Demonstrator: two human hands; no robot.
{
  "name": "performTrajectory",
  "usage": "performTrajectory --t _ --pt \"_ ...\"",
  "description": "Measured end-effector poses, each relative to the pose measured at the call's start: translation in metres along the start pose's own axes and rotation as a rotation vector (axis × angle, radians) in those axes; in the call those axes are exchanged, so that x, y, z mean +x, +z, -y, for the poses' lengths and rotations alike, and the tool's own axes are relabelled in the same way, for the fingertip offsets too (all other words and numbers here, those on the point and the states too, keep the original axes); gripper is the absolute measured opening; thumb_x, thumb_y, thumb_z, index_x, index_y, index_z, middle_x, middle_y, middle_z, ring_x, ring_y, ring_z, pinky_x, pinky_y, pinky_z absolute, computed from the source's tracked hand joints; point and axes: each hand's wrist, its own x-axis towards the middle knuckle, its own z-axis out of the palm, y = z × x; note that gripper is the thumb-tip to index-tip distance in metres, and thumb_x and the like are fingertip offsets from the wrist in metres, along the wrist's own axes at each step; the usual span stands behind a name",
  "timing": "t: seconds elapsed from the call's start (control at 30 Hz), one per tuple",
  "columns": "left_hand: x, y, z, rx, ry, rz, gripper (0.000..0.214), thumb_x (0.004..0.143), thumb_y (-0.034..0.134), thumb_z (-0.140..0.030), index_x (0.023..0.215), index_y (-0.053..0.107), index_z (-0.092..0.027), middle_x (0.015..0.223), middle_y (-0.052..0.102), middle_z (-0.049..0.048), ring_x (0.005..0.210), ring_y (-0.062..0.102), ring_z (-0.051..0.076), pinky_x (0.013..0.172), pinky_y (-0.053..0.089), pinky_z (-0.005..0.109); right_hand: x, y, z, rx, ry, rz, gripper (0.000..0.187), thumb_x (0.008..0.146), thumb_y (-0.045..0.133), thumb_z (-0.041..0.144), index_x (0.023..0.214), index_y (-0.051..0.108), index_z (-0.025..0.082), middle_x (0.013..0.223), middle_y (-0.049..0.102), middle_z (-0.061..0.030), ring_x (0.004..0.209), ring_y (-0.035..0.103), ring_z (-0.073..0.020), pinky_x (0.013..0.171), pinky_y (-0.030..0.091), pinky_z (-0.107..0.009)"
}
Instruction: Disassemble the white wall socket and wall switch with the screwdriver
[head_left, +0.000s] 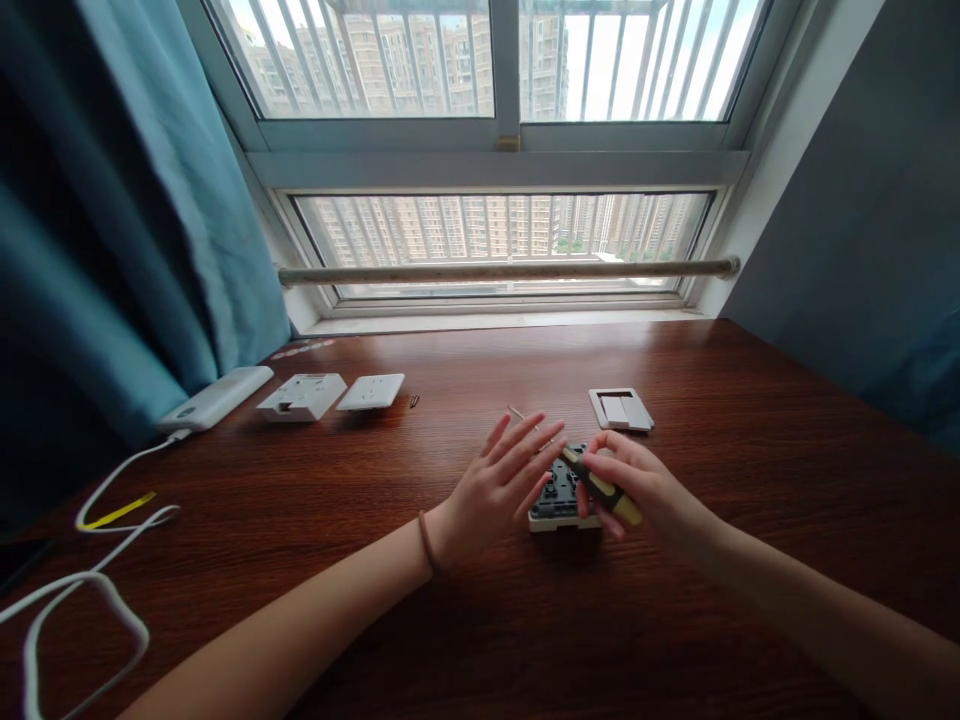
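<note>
My right hand (630,475) is closed around the black and yellow handle of a screwdriver (606,490). Its thin shaft points up and to the left, passing behind the fingers of my left hand (501,480). That left hand is open, its fingers stretched out and slightly spread beside the shaft. Below both hands lies a switch or socket module (559,492), with a dark grey inner face and a white base. My hands cover part of it. A white switch cover plate (621,410) with a rocker lies just beyond my right hand.
On the left of the brown table (465,630) are a white box (304,397), a white socket plate (372,391), small screws (414,401), a white power strip (217,398), its looped cable (112,590) and a yellow strip (121,510). A blue curtain (150,200) hangs at the left.
</note>
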Motion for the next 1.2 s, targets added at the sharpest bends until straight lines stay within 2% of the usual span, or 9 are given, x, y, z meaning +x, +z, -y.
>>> performTrajectory --t 0.1,0.2,0.27,0.37,0.47,0.57,0.67,0.9,1.2 --pt "0.002 -0.015 -0.005 -0.076 0.063 0.052 0.047 0.086 0.045 -0.013 0.131 0.038 -0.020 0.129 0.051 0.0084 0.123 0.042 0.022 0.107 0.030 0.042 0.001 0.027 0.007 -0.003 0.037 0.099 0.027 0.082 0.049 0.044 0.081 0.036 0.020 0.054 0.061 0.0020 0.030 0.046 -0.0076 0.031 0.029 -0.016" --pt "0.005 -0.027 -0.006 -0.134 -0.031 -0.098 0.042 0.084 0.048 -0.012 0.125 0.047 -0.020 0.122 0.057 0.0083 0.114 0.052 0.021 0.101 0.039 0.038 0.006 0.036 0.017 -0.022 -0.050 0.150 0.026 0.085 0.041 0.046 0.084 0.039 0.020 0.058 0.061 0.0012 0.042 0.056 -0.0114 0.037 0.037 -0.019" --pt "0.010 -0.033 -0.003 -0.217 -0.189 -0.235 0.035 0.083 0.049 -0.012 0.117 0.053 -0.020 0.113 0.062 0.0071 0.106 0.057 0.019 0.096 0.043 0.035 0.010 0.030 0.020 -0.165 -0.228 0.091 0.024 0.087 0.040 0.045 0.088 0.040 0.021 0.066 0.064 -0.0013 0.056 0.061 -0.0143 0.048 0.044 -0.025" --pt "0.020 -0.041 0.004 -0.535 -0.455 -0.361 0.025 0.082 0.053 -0.016 0.107 0.055 -0.019 0.103 0.066 0.0069 0.097 0.061 0.020 0.092 0.046 0.037 0.015 0.006 0.014 -0.645 -0.537 -0.059 0.023 0.082 0.052 0.037 0.097 0.045 0.020 0.091 0.065 -0.0074 0.085 0.061 -0.0191 0.077 0.047 -0.037" --pt "0.028 -0.045 0.013 -0.936 -0.572 -0.379 0.024 0.081 0.057 -0.019 0.104 0.050 -0.017 0.102 0.065 0.0091 0.096 0.063 0.022 0.092 0.045 0.044 0.016 -0.019 -0.005 -1.011 -0.684 -0.041 0.053 0.071 0.066 0.038 0.115 0.045 0.019 0.118 0.054 -0.0132 0.112 0.048 -0.0264 0.095 0.037 -0.044" --pt "0.028 -0.043 0.018 -1.155 -0.615 -0.337 0.025 0.079 0.059 -0.019 0.101 0.047 -0.016 0.098 0.066 0.0085 0.096 0.063 0.022 0.093 0.044 0.047 0.017 -0.037 -0.023 -1.141 -0.672 0.019 0.084 0.063 0.072 0.044 0.131 0.030 0.018 0.133 0.038 -0.0158 0.126 0.033 -0.0293 0.104 0.029 -0.046" --pt "0.023 -0.038 0.020 -1.229 -0.622 -0.261 0.024 0.079 0.060 -0.019 0.098 0.046 -0.016 0.096 0.066 0.0074 0.097 0.062 0.022 0.095 0.043 0.048 0.019 -0.046 -0.032 -1.189 -0.599 0.071 0.095 0.060 0.072 0.046 0.136 0.023 0.018 0.138 0.031 -0.0166 0.129 0.027 -0.0301 0.105 0.026 -0.046" --pt "0.016 -0.028 0.016 -1.223 -0.608 -0.167 0.020 0.082 0.056 -0.021 0.099 0.046 -0.017 0.101 0.064 0.0074 0.101 0.060 0.021 0.095 0.043 0.047 0.023 -0.049 -0.036 -1.093 -0.538 0.140 0.086 0.060 0.073 0.039 0.132 0.030 0.019 0.130 0.040 -0.0148 0.122 0.037 -0.0293 0.102 0.030 -0.046" --pt "0.013 -0.022 0.018 -1.200 -0.589 -0.155 0.020 0.084 0.054 -0.021 0.101 0.043 -0.017 0.102 0.063 0.0076 0.102 0.059 0.021 0.096 0.043 0.048 0.022 -0.047 -0.038 -1.050 -0.481 0.138 0.085 0.062 0.073 0.036 0.132 0.029 0.019 0.130 0.040 -0.0145 0.121 0.039 -0.0282 0.103 0.031 -0.044"
